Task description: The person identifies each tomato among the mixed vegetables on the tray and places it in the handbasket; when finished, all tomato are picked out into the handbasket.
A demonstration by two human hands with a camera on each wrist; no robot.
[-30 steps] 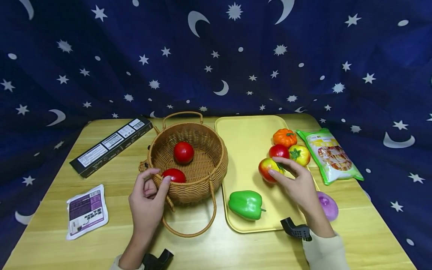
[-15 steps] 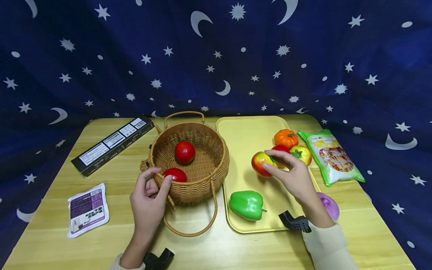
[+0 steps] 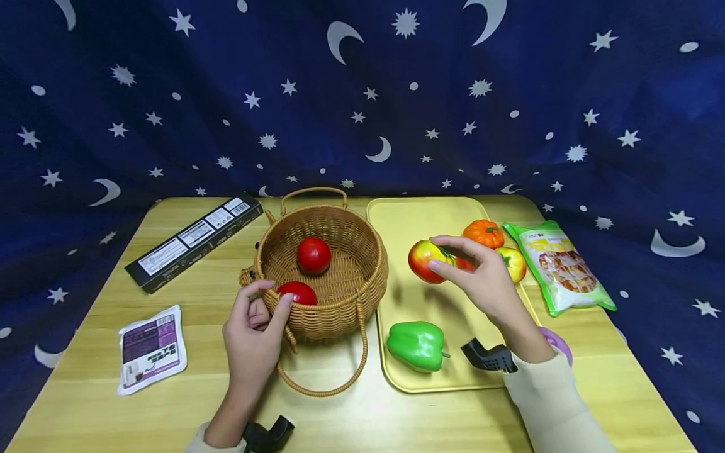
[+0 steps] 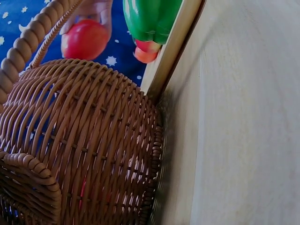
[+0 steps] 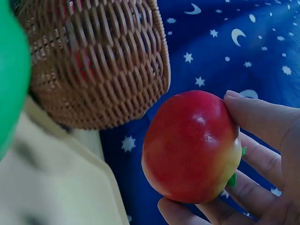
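My right hand (image 3: 491, 283) pinches a red-and-yellow toy tomato (image 5: 190, 147) between thumb and fingers, holding it above the yellow tray (image 3: 404, 236). Its green leaves (image 5: 233, 179) face the palm in the right wrist view. My left hand (image 3: 252, 336) grips the near-left rim of a round wicker basket (image 3: 334, 321), with thumb and index finger at the rim. Inside lie a round red tomato (image 3: 314, 255) and, close to the left thumb, another smooth red piece (image 3: 298, 292), partly hidden by the rim. The left hand is out of sight in the left wrist view.
On the tray lie a green bell pepper (image 3: 417, 346), an orange pumpkin (image 3: 484, 233) and a yellow tomato (image 3: 512, 263). A purple onion-like piece (image 3: 557, 345) and a green-edged food bag (image 3: 561, 267) are right. A black box (image 3: 195, 242) and purple-white packet (image 3: 151, 350) lie left.
My right hand has lifted the red-and-yellow tomato off the tray and carried it left toward the basket. The left hand stays at the basket rim; the view has shifted slightly.
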